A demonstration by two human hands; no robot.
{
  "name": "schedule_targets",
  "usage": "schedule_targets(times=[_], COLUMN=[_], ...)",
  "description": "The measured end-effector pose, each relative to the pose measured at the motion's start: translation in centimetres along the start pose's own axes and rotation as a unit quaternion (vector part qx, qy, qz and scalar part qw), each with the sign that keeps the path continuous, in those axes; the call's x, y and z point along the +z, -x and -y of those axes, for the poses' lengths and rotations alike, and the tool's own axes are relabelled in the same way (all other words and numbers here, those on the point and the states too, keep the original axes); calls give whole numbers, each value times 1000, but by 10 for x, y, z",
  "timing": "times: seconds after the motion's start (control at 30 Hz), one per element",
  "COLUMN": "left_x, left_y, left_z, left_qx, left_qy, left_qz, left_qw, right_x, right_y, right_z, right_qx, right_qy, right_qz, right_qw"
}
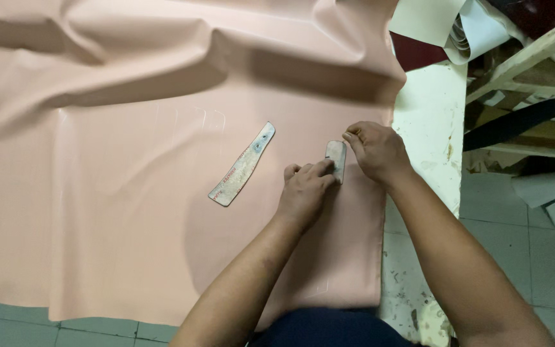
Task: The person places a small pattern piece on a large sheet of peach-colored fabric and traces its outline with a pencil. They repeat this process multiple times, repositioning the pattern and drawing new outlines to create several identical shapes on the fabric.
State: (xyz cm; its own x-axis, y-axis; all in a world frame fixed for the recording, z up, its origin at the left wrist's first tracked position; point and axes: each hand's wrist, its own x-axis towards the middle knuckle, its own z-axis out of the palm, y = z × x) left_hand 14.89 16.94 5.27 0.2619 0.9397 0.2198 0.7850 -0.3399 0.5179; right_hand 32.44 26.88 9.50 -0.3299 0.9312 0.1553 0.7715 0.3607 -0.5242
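Observation:
A large sheet of pale pink leather-like material (130,212) lies spread over a table, wrinkled at the far side. My left hand (304,193) presses a small grey rectangular template (336,156) flat on the sheet near its right edge. My right hand (375,149) touches the template's top right edge with bunched fingers; whether it holds a tool cannot be told. A long curved grey template (242,164) lies loose on the sheet to the left of my hands. Faint traced outlines (203,119) show on the sheet above it.
The white, stained table edge (428,122) shows to the right of the sheet. Beyond it stands a wooden shelf frame (528,54) with rolled sheets and scraps. Grey floor tiles (547,257) lie at the right and bottom left.

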Motion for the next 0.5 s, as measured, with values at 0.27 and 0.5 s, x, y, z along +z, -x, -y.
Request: schedule_targets(times=[0.27,0.5], left_x=[-5,-6], left_y=[-2,-6], left_z=[13,22], left_qx=[19,4], left_qy=[33,74], left_qz=[-25,-31], left_qw=[999,997], right_x=[-1,-5], right_y=[44,77], right_z=[3,18], right_qx=[44,86], right_qy=[-14,-44], right_qz=[20,55], right_qw=[999,994])
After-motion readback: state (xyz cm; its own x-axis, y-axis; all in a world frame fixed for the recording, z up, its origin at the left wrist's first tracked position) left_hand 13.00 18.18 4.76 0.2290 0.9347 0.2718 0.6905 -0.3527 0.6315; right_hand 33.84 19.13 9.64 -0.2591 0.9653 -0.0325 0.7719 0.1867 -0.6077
